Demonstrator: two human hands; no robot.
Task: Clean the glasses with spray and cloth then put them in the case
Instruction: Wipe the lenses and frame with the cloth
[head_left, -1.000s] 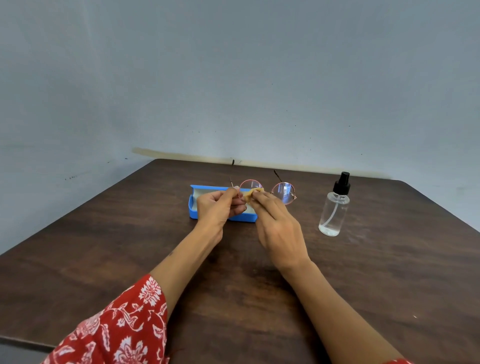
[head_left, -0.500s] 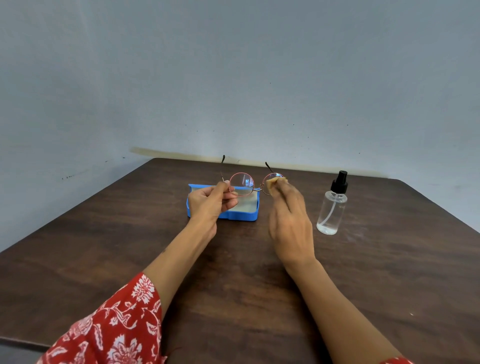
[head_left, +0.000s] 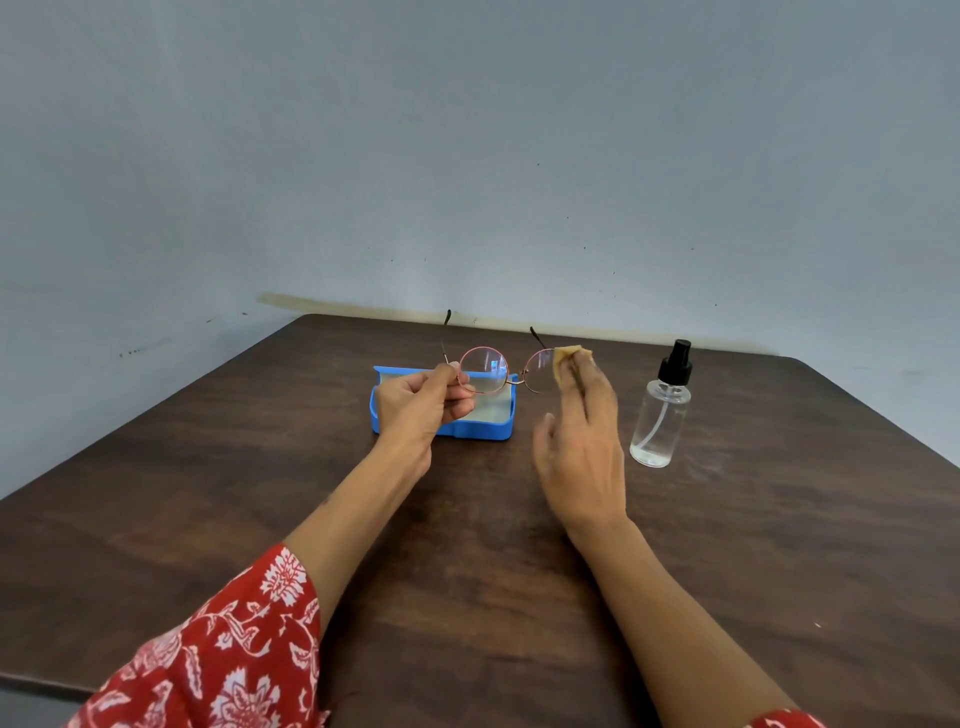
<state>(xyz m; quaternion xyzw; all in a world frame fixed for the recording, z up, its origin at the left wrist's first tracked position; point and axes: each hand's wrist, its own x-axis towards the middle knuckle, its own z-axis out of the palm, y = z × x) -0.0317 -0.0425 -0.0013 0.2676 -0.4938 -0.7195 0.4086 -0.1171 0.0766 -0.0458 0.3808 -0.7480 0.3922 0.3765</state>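
Since a second ago our right hand (head_left: 582, 441) has carried the small tan cleaning cloth (head_left: 563, 361) from the left lens across to the right one, and the glasses have risen a little above the case.

From largest to smallest: the dark brown wooden bench (head_left: 727, 571) fills the lower half of the frame. At centre, near its far edge, lies the open blue plastic glasses case (head_left: 441, 426) with a pale lining. To the right of centre stands the clear plastic spray bottle with a black pump top (head_left: 660, 410), upright and apart from our hands. Above the case we hold the round, thin rose-gold wire-framed glasses (head_left: 485, 371), temples unfolded and pointing away from us. Our left hand (head_left: 421, 405) pinches the frame at the left hinge; the right hand's grip presses the cloth on the right lens.

We judge the glasses light, springy and easily bent, with lenses that smudge. Best held by rim or hinge, never the glass.
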